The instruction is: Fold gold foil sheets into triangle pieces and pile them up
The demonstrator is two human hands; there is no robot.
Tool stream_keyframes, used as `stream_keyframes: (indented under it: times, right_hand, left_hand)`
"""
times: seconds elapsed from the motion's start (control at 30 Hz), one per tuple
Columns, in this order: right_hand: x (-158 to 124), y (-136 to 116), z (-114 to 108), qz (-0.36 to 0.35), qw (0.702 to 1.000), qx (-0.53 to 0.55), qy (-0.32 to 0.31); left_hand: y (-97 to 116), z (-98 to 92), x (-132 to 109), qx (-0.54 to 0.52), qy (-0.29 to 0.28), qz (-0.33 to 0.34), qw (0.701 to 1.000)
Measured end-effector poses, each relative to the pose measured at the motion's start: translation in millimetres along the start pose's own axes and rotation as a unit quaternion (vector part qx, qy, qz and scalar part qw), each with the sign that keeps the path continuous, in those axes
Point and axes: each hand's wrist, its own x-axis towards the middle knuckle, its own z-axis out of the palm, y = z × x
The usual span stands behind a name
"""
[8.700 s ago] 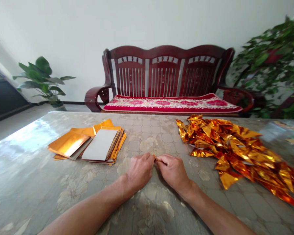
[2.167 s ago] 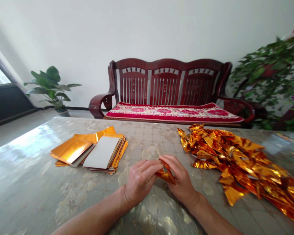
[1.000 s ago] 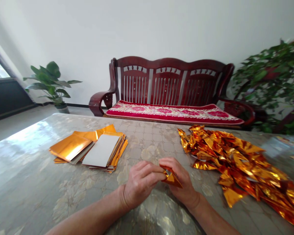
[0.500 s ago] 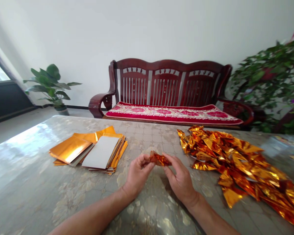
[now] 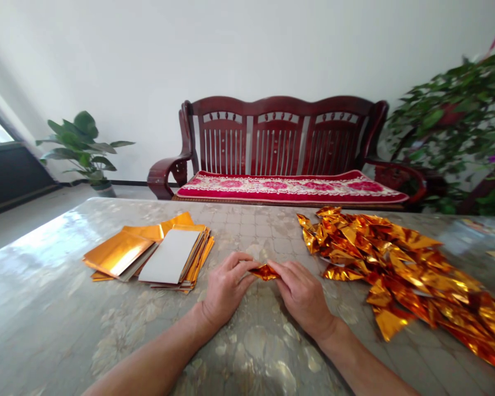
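Observation:
A small folded piece of gold foil paper (image 5: 264,271) lies between my two hands, just above the table (image 5: 45,308). My left hand (image 5: 225,289) pinches its left end with curled fingers. From the other side, my right hand (image 5: 303,297) grips the right end, fingers closed on it. To the left lies a stack of flat gold foil sheets (image 5: 148,252), the top one showing its white back. A heap of folded gold foil pieces (image 5: 396,269) covers the table to the right.
A dark red wooden bench (image 5: 280,154) with a red patterned cushion stands behind the table. A potted plant (image 5: 84,146) is on the floor at the left, and a large leafy plant (image 5: 457,121) at the right.
Both hands have lowered the foil piece from a raised position toward the table. The piece now looks flatter and narrower between the fingertips.

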Motion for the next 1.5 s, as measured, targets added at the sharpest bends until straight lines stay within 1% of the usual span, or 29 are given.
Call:
stream_keyframes:
  times: [0.13,0.2,0.27,0.33,0.4,0.47,0.53,0.6,0.67,0.77,0.83,0.9,0.97,1.03,1.1,1.17,1.37,1.43,1.5]
  right_hand:
    - [0.5,2.0,-2.3,-0.01,1.0,-0.01,0.013]
    - [0.4,3.7,-3.5,-0.006,1.0,-0.012,0.019]
    - [0.0,5.3,-4.1,0.0,1.0,-0.009,0.018]
    - [-0.2,6.3,-4.1,0.005,1.0,0.001,0.014]
    - [0.0,6.4,-3.9,0.007,1.0,0.01,0.014]
    - [0.5,5.8,-4.0,0.006,1.0,0.015,0.022]
    - [1.2,5.2,-4.4,0.006,0.999,0.015,0.034]
    - [1.5,5.3,-4.9,0.007,0.999,0.015,0.051]
    - [0.9,6.3,-5.0,0.012,0.998,0.021,0.066]
    - [-1.1,9.1,-4.3,0.019,0.996,0.044,0.08]
    - [-2.4,11.1,-3.7,0.022,0.994,0.06,0.086]
    - [-2.9,12.8,-2.9,0.025,0.993,0.076,0.093]
    - [-2.6,14.2,-1.8,0.028,0.99,0.098,0.097]
    - [-1.9,15.5,-0.4,0.036,0.986,0.127,0.101]
    - [-1.0,16.5,1.0,0.048,0.981,0.157,0.105]
    - [0.1,17.2,1.9,0.06,0.975,0.183,0.112]
    - [4.0,15.3,-0.2,0.09,0.959,0.237,0.127]
    - [4.4,14.6,-1.5,0.091,0.958,0.242,0.126]
    - [4.0,14.4,-2.2,0.091,0.959,0.239,0.121]
  left_hand:
    - [-1.5,-4.3,1.4,0.053,0.003,0.07,0.996]
    - [-2.2,-5.2,1.0,0.062,-0.006,0.082,0.995]
    - [-3.0,-4.9,0.2,0.056,-0.032,0.069,0.996]
    - [-3.9,-3.1,-0.5,0.041,-0.054,0.016,0.998]
    - [-4.8,-0.1,-0.8,0.021,-0.063,-0.069,0.995]
    - [-5.2,3.4,-0.6,-0.014,-0.057,-0.153,0.986]
    - [-4.3,7.1,-0.1,-0.081,-0.045,-0.223,0.97]
    - [-2.0,10.6,0.5,-0.173,-0.032,-0.282,0.943]
    - [1.3,13.2,1.0,-0.262,-0.022,-0.329,0.907]
    - [5.8,13.7,2.0,-0.368,0.003,-0.379,0.849]
    - [7.5,11.6,3.0,-0.436,0.003,-0.398,0.807]
    - [8.1,8.1,4.2,-0.5,-0.023,-0.4,0.768]
    - [8.1,4.3,5.4,-0.55,-0.064,-0.395,0.733]
    - [7.7,1.1,6.4,-0.586,-0.097,-0.391,0.703]
    - [6.9,-1.3,7.2,-0.613,-0.117,-0.383,0.681]
    - [5.6,-3.2,7.7,-0.629,-0.126,-0.368,0.673]
    - [2.4,-5.9,7.3,-0.627,-0.176,-0.342,0.677]
    - [3.2,-4.9,6.5,-0.621,-0.18,-0.332,0.687]
    - [4.6,-2.9,5.7,-0.607,-0.172,-0.313,0.709]
